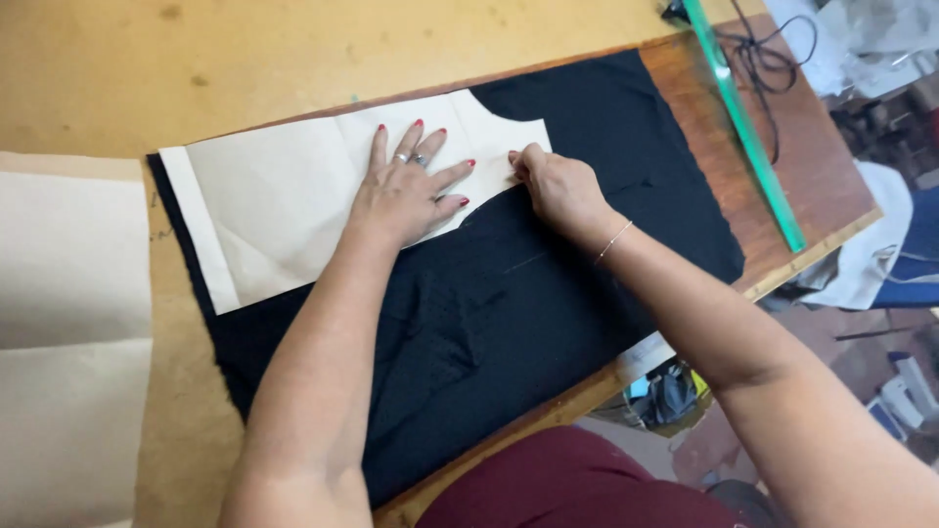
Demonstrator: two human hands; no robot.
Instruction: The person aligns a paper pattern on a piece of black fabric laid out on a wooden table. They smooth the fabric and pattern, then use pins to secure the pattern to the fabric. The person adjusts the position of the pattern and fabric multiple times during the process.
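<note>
Nearest the camera, past a dark red garment at the bottom edge, the person's two forearms reach out over a piece of black fabric [548,293] spread flat on a wooden table [293,49]; the cloth covers most of the near table, smoothed so that a template can lie on it. Farther out, the left hand [406,191] lies palm down on a cream paper pattern piece [284,186], fingers spread apart and flat, apparently weighting the paper so it does not slide on the cloth; two rings show on one finger. Just beside it the right hand [558,186] is at the pattern's curved edge, fingers drawn together and curled as if pinching something small against the paper's rim; what they grip, if anything, I cannot tell. To the left, more cream paper sheets [68,323] lie apart from the cloth; beyond, near the table's far right edge, a long green ruler [748,127] lies slantwise, with a dark cord [773,54] behind it.
</note>
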